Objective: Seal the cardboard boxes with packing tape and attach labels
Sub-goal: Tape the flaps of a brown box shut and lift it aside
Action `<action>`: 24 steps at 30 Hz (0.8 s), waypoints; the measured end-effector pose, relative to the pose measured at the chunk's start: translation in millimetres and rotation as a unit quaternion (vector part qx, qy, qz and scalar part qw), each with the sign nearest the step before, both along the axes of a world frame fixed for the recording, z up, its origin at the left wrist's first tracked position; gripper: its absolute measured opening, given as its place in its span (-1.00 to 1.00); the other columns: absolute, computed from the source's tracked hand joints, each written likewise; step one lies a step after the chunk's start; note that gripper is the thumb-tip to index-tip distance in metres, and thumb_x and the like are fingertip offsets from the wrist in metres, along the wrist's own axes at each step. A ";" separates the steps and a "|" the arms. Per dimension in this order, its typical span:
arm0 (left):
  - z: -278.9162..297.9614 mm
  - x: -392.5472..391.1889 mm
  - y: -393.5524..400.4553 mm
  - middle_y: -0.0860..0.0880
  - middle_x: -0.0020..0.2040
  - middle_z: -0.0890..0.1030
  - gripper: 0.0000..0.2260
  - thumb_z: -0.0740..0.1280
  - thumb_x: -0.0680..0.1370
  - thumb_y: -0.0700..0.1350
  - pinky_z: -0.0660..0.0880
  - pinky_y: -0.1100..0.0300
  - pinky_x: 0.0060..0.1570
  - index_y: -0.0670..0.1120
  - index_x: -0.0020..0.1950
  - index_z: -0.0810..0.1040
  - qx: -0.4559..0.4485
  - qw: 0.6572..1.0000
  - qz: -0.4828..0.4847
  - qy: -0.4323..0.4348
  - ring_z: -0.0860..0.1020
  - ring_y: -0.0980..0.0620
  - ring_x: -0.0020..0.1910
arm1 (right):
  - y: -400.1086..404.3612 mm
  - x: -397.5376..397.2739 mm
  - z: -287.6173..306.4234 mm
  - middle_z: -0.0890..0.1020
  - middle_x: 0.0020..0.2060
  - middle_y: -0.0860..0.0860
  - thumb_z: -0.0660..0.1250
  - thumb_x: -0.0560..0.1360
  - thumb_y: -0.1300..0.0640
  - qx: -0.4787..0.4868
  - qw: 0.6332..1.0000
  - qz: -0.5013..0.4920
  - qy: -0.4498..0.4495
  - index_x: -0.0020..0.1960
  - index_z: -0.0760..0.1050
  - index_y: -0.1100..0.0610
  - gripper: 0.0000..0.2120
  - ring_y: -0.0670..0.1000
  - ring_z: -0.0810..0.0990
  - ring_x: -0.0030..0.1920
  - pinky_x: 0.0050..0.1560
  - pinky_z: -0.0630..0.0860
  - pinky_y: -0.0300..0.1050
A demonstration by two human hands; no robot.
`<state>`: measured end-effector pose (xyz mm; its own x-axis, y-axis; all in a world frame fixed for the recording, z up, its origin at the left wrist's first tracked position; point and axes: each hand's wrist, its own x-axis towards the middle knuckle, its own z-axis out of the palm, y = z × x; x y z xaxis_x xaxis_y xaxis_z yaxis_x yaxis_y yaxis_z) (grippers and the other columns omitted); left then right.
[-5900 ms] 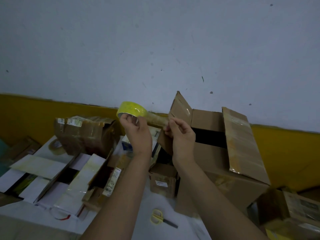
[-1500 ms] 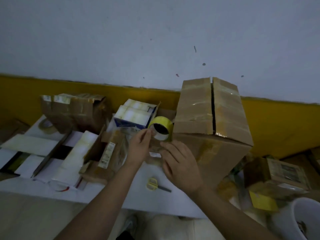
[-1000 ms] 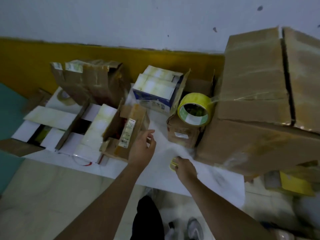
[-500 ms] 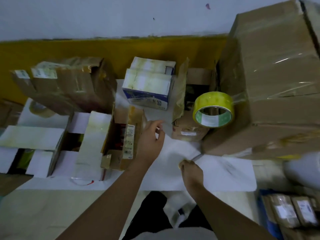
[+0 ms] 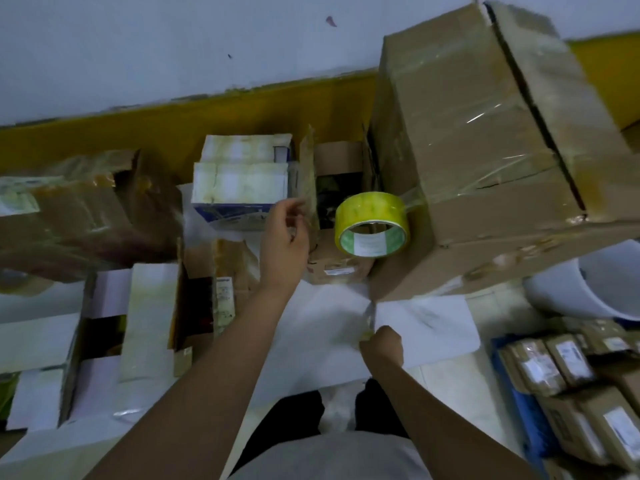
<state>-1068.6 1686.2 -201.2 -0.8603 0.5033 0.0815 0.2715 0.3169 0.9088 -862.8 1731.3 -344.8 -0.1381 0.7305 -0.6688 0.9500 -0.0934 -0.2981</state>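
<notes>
The large cardboard box point(image 5: 485, 161) stood up and to the right of both hands, a tall brown carton whose top flaps met along a dark seam, its faces glossy with wrinkled clear tape. Left of the left hand sprawled a crumpled brown carton point(image 5: 83, 209) with shiny taped patches, and below it flat white flaps of an opened box point(image 5: 145, 313). Beyond the left hand's fingertips sat a white-topped box point(image 5: 239, 181) with a blue lower face. The left arm reached forward from the lower edge, forearm straight, and the left hand point(image 5: 284, 237) hovered with its fingers loosely curved and parted, thumb apart, gripping nothing. The right arm came in lower and shorter; the right hand point(image 5: 381, 342) was curled into a fist over the white sheet point(image 5: 426, 323), clasping the blurred scissors point(image 5: 370, 318), whose pale blades pointed away towards the large box. The tape roll point(image 5: 372, 225), a yellow ring with a green-and-white core, hung just right of the left hand against the big box's side, a clear strip running from it onto the cardboard, above a small brown parcel point(image 5: 339, 268).
</notes>
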 end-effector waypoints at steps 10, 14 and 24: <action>91.8 -11.7 28.3 0.08 0.00 0.66 -0.64 0.18 0.62 0.26 0.48 0.20 0.06 0.07 0.08 0.64 -0.092 0.946 -0.267 -0.157 0.60 0.19 0.02 | 36.2 42.6 130.2 0.64 -0.41 0.02 0.38 0.53 0.05 -0.130 0.965 0.202 0.106 -0.21 0.51 0.20 -0.75 -0.09 0.65 -0.40 -0.32 0.55 -0.28; 109.8 -13.0 43.5 0.06 0.07 0.65 -0.81 0.31 0.61 0.16 0.51 0.08 0.18 0.12 0.10 0.60 -0.138 0.902 -0.367 -0.180 0.62 0.09 0.09 | 34.1 52.4 231.1 0.69 -0.27 -0.01 0.48 0.47 -0.02 -0.076 0.943 0.258 0.194 -0.13 0.60 0.07 -0.83 -0.12 0.62 -0.30 -0.17 0.57 -0.12; 127.8 -11.2 65.4 -0.04 0.10 0.61 -0.68 0.42 0.58 -0.09 0.59 0.18 -0.04 -0.10 0.31 0.50 -0.172 0.848 -0.453 -0.216 0.61 0.05 0.01 | 77.6 -39.7 364.9 0.55 -0.43 0.01 0.30 0.54 -0.08 0.118 0.870 0.125 0.463 -0.06 0.65 0.19 -0.66 -0.16 0.44 -0.48 -0.42 0.37 -0.35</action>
